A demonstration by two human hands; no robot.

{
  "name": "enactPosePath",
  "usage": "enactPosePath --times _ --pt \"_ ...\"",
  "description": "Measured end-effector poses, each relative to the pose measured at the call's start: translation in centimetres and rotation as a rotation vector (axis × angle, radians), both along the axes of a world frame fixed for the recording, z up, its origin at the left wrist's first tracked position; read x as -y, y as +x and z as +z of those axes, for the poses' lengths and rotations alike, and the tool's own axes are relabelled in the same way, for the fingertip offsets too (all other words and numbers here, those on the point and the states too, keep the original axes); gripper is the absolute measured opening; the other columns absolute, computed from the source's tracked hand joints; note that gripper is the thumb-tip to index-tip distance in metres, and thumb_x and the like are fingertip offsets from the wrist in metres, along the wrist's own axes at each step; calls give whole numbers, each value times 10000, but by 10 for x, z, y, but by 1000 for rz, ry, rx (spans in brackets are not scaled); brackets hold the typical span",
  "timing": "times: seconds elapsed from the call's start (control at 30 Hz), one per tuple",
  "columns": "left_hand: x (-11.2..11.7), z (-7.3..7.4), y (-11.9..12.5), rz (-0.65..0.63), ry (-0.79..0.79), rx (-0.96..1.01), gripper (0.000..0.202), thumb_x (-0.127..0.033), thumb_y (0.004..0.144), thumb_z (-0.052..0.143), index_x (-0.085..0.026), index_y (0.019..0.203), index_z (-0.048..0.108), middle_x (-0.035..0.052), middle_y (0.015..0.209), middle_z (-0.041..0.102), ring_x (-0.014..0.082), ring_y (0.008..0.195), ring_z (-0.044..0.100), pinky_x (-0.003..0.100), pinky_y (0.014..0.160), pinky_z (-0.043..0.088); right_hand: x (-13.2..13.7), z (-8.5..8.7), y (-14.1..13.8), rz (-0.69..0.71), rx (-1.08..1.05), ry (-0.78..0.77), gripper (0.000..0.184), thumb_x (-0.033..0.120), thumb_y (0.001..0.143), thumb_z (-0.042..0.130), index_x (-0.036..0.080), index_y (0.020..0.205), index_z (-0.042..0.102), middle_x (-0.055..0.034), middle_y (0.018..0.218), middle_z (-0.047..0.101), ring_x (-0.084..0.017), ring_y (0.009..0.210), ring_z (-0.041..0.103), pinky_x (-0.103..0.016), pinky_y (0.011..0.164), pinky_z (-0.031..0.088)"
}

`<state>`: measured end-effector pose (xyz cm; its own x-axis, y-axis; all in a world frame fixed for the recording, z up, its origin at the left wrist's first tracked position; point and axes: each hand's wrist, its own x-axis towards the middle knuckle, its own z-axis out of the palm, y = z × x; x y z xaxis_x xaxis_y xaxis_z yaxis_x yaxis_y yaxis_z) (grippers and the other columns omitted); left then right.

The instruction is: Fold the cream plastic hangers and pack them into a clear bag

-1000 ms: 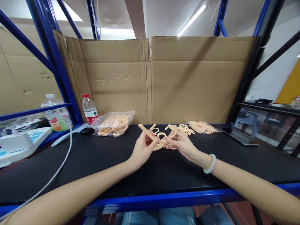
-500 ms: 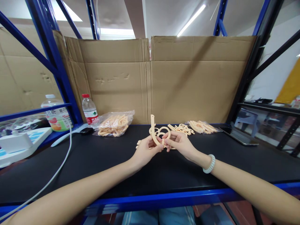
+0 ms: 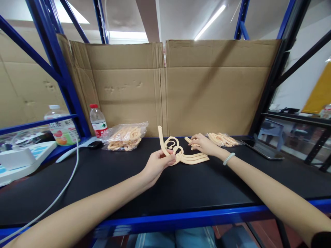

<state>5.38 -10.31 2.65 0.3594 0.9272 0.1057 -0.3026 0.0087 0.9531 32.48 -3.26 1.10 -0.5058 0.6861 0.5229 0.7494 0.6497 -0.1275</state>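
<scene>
We pinch the strip [image 3: 161,139] over the table [image 3: 165,196], centrally, with our left hand [image 3: 159,165]; held one-handed, it could twist loose. Our right hand [image 3: 205,144] is at the far-right bits [image 3: 188,139], grip unclear; haste could scatter them.

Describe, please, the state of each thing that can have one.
Left grip: closed on a curved strip
Right grip: bent over small pieces, hold unclear
Pale strips: lying side by side
Red-capped bottle: upright, capped
White-capped bottle: upright, capped
Left plastic bag: filled, sealing unclear
Right plastic bag: filled, sealing unclear
Tube light: lit
</scene>
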Motion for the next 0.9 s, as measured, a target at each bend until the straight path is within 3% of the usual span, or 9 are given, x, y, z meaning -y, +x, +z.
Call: enactPosePath --times 0.17,0.27,0.37,0.53,0.63,0.73,0.9 --pt "0 0 0 -4 -27 34 335 -234 551 845 -110 778 632 12 697 616 96 661 582 249 721 487 -9 -8 -5 49 7 -2 172 145 824 558 215 817 715 -95 1024 597 -245 989 519 -410 881 427" --pt "1 2 0 -7 -1 45 320 -245 563 837 -111 759 622 5 682 602 88 643 567 241 706 474 -5 0 -10 60 -209 49 193 228 862 515 217 816 702 -88 983 570 -223 912 540 -380 815 452" --pt "1 3 -1 -11 34 63 316 -261 587 827 -118 763 608 2 692 595 91 658 565 244 716 469 7 11 -18 -3 -498 54 198 331 870 517 212 876 675 -63 874 564 -181 741 555 -325 655 465" --pt "-3 3 -3 -8 88 80 299 -273 624 810 -126 759 587 -4 669 577 95 661 558 241 696 459 39 23 -40 103 -905 -300 314 465 866 520 197 1026 555 10 617 601 -139 485 575 -248 469 417" --pt "-4 2 -2 -10 99 71 305 -281 627 809 -124 764 587 -3 663 576 97 658 555 243 687 455 55 26 -54 133 -1069 -453 370 496 807 599 188 1010 564 -51 737 682 -188 649 674 -255 536 473" --pt "-5 1 -2 -17 102 77 311 -278 630 809 -125 779 583 -9 672 577 92 667 561 237 713 453 65 25 -66 145 -1228 -556 370 483 750 673 173 946 627 -103 901 699 -218 826 682 -276 648 515" --pt "-8 -4 -3 0 122 70 315 -278 641 804 -131 802 576 -7 701 592 91 671 565 226 708 455 69 18 -77 130 -1381 -657 340 380 657 781 144 866 656 -94 870 700 -205 835 673 -263 679 502"
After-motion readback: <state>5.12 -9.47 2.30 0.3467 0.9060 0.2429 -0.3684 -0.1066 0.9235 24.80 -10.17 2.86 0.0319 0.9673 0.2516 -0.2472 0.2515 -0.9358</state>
